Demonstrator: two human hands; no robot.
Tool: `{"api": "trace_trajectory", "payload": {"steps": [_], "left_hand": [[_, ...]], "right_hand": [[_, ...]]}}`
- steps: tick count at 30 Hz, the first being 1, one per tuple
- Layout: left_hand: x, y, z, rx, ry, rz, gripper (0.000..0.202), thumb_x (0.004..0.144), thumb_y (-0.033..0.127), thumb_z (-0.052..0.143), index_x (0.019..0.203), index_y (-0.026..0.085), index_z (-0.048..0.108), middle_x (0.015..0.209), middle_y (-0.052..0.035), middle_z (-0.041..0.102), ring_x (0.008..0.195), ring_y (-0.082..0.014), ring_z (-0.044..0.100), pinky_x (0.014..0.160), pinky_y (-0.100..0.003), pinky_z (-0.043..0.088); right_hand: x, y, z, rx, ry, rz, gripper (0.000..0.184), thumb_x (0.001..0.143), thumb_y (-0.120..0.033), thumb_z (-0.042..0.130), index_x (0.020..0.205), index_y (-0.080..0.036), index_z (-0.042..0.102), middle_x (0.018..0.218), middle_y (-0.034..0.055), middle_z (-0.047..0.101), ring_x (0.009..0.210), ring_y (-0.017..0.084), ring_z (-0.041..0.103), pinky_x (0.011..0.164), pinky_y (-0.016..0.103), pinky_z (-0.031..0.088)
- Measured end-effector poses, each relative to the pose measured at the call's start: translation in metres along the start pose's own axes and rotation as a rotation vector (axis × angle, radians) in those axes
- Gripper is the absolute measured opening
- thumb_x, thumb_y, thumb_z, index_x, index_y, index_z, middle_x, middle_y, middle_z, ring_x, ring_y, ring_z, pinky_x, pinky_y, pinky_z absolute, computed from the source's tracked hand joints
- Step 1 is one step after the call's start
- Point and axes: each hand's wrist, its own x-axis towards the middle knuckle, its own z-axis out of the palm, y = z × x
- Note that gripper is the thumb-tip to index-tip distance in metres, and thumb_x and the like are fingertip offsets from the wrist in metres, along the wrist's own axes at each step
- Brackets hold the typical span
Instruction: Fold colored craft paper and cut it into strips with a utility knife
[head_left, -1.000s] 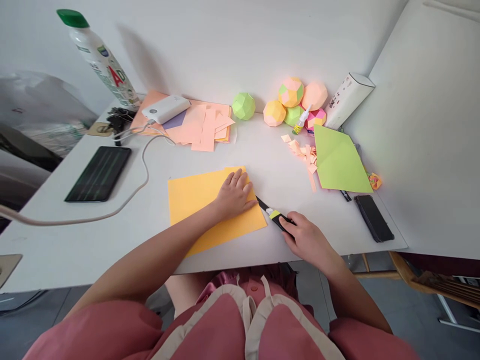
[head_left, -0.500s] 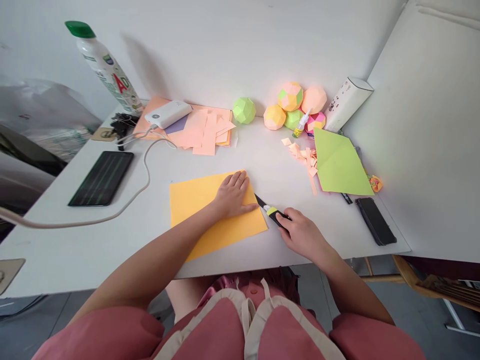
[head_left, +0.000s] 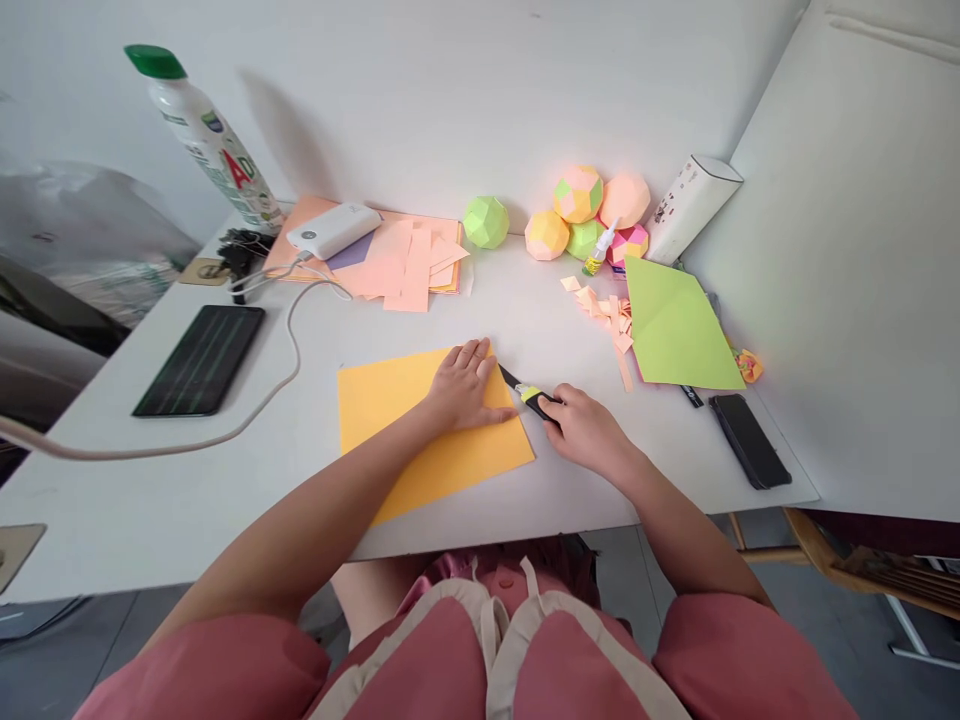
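A sheet of orange paper point(head_left: 390, 420), seemingly folded, lies near the front edge of the white table. My left hand point(head_left: 466, 390) presses flat on its right part, fingers stretched out and thumb pointing right. In my right hand point(head_left: 585, 425) is a utility knife point(head_left: 536, 398) with a black and yellow-green body, the fingers wrapped round it. Its dark blade points up and left and meets the paper's right edge, close to my left fingers. Whether the blade is inside the fold I cannot tell.
Several faceted paper balls point(head_left: 577, 195), a small glue bottle point(head_left: 600, 248) and paper scraps point(head_left: 600, 305) lie at the back right, by green paper point(head_left: 679, 325). A phone point(head_left: 750, 440) lies far right. Left are a tablet point(head_left: 199, 360), a cable, a power bank point(head_left: 334, 232) and a tall bottle point(head_left: 214, 140).
My right hand has moved the utility knife up and to the left, along the paper's right edge. My left hand stays flat on the paper in nearly the same place.
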Motion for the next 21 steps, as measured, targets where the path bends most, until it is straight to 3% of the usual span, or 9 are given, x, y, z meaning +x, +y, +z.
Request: {"api": "trace_trajectory", "payload": {"steps": [5,13,21], "left_hand": [[0.000,-0.002,0.005,-0.033,0.056,0.023,0.091,0.074,0.075,0.049,0.138,0.011,0.042,0.156,-0.0178,0.027,0.145,-0.0319,0.021,0.117,-0.046,0.017],[0.000,-0.001,0.003,-0.037,0.025,0.012,0.090,0.073,0.075,0.051,0.132,0.008,0.046,0.157,-0.0200,0.022,0.145,-0.0327,0.020,0.118,-0.046,0.017],[-0.002,-0.001,0.004,-0.062,0.061,0.017,0.089,0.074,0.077,0.050,0.130,0.008,0.046,0.156,-0.0229,0.024,0.145,-0.0338,0.019,0.118,-0.047,0.017]], "right_hand": [[0.009,-0.002,-0.002,-0.015,-0.015,0.017,0.037,0.090,-0.016,0.047,0.125,-0.016,0.060,0.104,0.0104,0.058,0.092,0.021,0.058,0.071,0.029,0.046],[0.037,-0.003,-0.009,-0.015,-0.039,0.024,0.032,0.091,-0.018,0.048,0.120,-0.017,0.063,0.103,0.0100,0.057,0.089,0.021,0.058,0.069,0.028,0.043],[0.055,0.007,0.002,0.035,0.067,0.000,0.037,0.090,-0.017,0.048,0.125,-0.015,0.060,0.107,0.0107,0.058,0.095,0.021,0.057,0.076,0.029,0.045]]}}
